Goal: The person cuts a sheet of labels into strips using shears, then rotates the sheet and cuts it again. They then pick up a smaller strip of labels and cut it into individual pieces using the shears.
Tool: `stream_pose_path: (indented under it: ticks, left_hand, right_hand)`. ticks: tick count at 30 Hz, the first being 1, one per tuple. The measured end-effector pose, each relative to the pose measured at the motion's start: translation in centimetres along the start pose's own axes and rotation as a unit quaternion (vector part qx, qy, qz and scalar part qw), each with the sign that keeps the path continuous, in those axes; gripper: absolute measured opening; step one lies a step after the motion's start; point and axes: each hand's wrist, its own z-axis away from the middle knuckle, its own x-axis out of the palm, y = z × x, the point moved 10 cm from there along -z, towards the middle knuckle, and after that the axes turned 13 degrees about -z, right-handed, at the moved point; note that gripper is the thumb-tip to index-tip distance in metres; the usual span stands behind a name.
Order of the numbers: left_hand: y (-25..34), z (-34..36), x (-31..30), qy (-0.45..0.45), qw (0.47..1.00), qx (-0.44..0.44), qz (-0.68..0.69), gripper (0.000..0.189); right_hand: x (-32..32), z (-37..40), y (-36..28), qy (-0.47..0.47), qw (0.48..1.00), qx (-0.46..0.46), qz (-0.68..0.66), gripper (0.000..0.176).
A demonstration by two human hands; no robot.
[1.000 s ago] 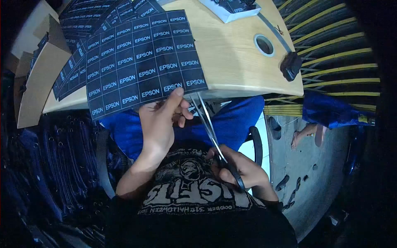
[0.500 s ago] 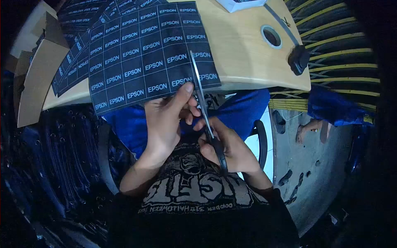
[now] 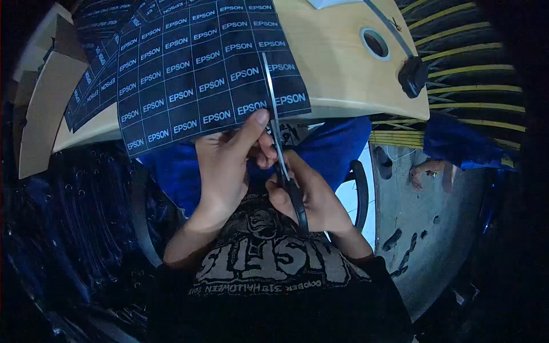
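A black sheet (image 3: 194,68) printed with a grid of EPSON labels lies partly on the table, its near edge reaching past the table edge. My left hand (image 3: 231,154) pinches that near edge, thumb on top and fingers beneath. In my right hand (image 3: 309,197) are scissors (image 3: 294,200) with black handles, fingers wrapped round the loops. The long metal blade lies over the sheet along the line left of the last label column, its tip pointing away from me. A cut runs up from the near edge beside my left thumb.
More EPSON sheets (image 3: 103,83) lie under and behind at the left, beside an open cardboard box (image 3: 54,108). On the wooden table (image 3: 331,68) are a round-rimmed hole (image 3: 376,44) and a black clamp-like knob (image 3: 413,76). Yellow slats (image 3: 469,68) stand at the right.
The sheet has shifted slightly toward the left and its right strip has spread outward at the near edge. Both hands and the scissors have moved a little forward and left.
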Motion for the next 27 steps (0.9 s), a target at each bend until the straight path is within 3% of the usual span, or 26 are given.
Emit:
stream_pose_path:
  ticks: [12,22,27]
  left_hand:
    - [0.0,0.2,0.0,-0.012,1.000,0.007,0.001,0.012]
    - [0.1,0.1,0.0,-0.026,0.999,0.021,-0.007,0.013]
    - [0.0,0.2,-0.2,-0.012,1.000,0.007,-0.028,0.013]
  right_hand:
    - [0.2,0.0,0.0,-0.005,0.999,-0.040,-0.012,0.053]
    - [0.3,0.0,0.0,-0.001,0.999,-0.011,0.030,0.052]
    - [0.3,-0.1,-0.7,0.010,0.999,-0.047,0.005,0.049]
